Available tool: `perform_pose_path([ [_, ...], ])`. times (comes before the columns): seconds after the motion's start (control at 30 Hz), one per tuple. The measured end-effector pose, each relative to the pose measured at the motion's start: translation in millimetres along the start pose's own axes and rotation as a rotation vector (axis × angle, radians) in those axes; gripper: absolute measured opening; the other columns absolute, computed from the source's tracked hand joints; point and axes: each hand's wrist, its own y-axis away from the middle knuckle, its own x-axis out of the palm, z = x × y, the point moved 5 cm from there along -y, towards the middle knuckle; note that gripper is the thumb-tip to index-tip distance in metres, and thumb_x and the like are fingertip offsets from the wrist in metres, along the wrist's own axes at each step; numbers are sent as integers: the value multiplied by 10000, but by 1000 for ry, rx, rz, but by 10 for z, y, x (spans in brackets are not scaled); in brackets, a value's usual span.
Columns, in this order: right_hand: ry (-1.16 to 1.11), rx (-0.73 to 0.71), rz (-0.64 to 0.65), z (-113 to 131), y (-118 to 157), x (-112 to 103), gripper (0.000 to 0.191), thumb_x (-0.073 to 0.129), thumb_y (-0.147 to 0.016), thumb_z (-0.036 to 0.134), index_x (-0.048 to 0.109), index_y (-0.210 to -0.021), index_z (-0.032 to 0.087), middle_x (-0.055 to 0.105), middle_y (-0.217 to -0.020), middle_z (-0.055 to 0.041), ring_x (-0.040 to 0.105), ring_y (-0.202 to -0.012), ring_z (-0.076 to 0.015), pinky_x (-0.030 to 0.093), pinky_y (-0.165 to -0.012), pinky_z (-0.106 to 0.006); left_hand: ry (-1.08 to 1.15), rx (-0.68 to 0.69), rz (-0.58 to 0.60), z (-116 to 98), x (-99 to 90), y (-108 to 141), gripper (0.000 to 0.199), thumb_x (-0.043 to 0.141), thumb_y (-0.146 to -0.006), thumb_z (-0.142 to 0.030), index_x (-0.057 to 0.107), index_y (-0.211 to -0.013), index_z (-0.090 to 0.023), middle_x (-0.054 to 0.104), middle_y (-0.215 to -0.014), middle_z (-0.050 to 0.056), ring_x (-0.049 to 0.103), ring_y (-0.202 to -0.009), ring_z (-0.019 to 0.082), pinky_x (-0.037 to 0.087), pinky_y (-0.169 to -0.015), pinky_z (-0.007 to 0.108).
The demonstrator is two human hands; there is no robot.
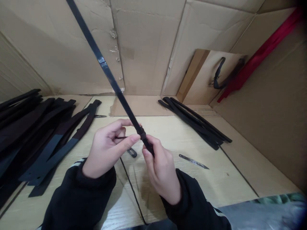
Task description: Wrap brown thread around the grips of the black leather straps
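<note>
Black strip [108, 74], long and narrow, rises from the person's hands toward the top of the view. It looks light and fairly stiff, with a glossy face that may prove slippery, so the lower end near the dark collar seems the surest place to hold. Right hand [161, 172] has its fingers [148, 150] curled closed around that end. Left hand [106, 150], just beside it, pinches a thin dark sliver [121, 137] between thumb and forefinger. Both hands angle inward above the bench [217, 182]. Small dark clip [131, 152] lies just below them, a metal blade [193, 161] lies to the right, and black strips [28, 137] pile up at the left.
</note>
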Motion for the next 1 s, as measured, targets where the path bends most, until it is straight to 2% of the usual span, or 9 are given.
perform_pose_path([
  [0.07, -76, 64, 39, -30, 8, 3, 238, 360, -961, 255, 479, -1136, 147, 638, -855, -53, 609, -693, -142, 485, -613, -277, -100, 65, -59, -75, -35, -10, 86, 661, -736, -233, 682, -730, -149, 472, -488, -46, 381, -432, 14, 302, -387, 97],
  [0.1, -122, 99, 53, -47, 12, 1, 244, 349, -966, 265, 487, -1129, 148, 623, -816, -40, 590, -658, -130, 471, -597, -267, -129, 89, -61, -104, -35, -13, 95, 647, -739, -204, 664, -669, -142, 530, -511, -33, 434, -445, 15, 332, -400, 88],
  [0.23, -382, 223, 144, -97, 27, 37, 269, 324, -982, 323, 520, -1093, 174, 568, -726, 7, 534, -564, -88, 441, -568, -241, -150, 148, -63, -142, -25, -6, 88, 644, -717, -135, 649, -630, -142, 646, -592, -19, 557, -505, 24, 419, -458, 65],
  [0.47, -921, 389, 299, -107, 54, 144, 317, 347, -973, 414, 537, -1017, 164, 537, -662, 23, 462, -481, -47, 371, -480, -186, -105, 122, -143, -51, -94, -35, 176, 708, -680, -196, 581, -578, -130, 572, -503, -44, 453, -383, 1, 327, -353, 76],
  [0.67, -1143, 412, 319, -66, 56, 148, 316, 370, -962, 413, 527, -999, 141, 522, -613, 26, 416, -424, -40, 334, -420, -169, 19, 43, -33, -15, -42, -42, 228, 702, -703, -276, 557, -597, -135, 556, -494, -31, 462, -412, 27, 350, -386, 114],
  [0.87, -1211, 440, 337, -69, 63, 160, 309, 391, -954, 415, 530, -978, 141, 524, -597, 26, 408, -407, -39, 323, -399, -161, 59, -32, 34, 89, -50, -36, 312, 713, -698, -344, 525, -577, -127, 485, -501, -32, 362, -422, 14, 264, -394, 135],
  [0.93, -1237, 438, 355, -67, 68, 164, 313, 394, -952, 422, 528, -972, 140, 532, -589, 25, 413, -398, -38, 322, -391, -155, 133, -66, 66, 126, -31, -40, 280, 720, -693, -358, 552, -665, -136, 476, -501, -42, 353, -427, 16, 267, -413, 142],
  [1.0, -1259, 446, 377, -62, 76, 171, 326, 389, -950, 437, 525, -959, 140, 537, -575, 25, 413, -381, -38, 320, -379, -152, 231, -128, 126, 157, 18, -39, 316, 718, -696, -382, 585, -874, -156, 450, -477, -66, 339, -420, 20, 269, -428, 148],
])
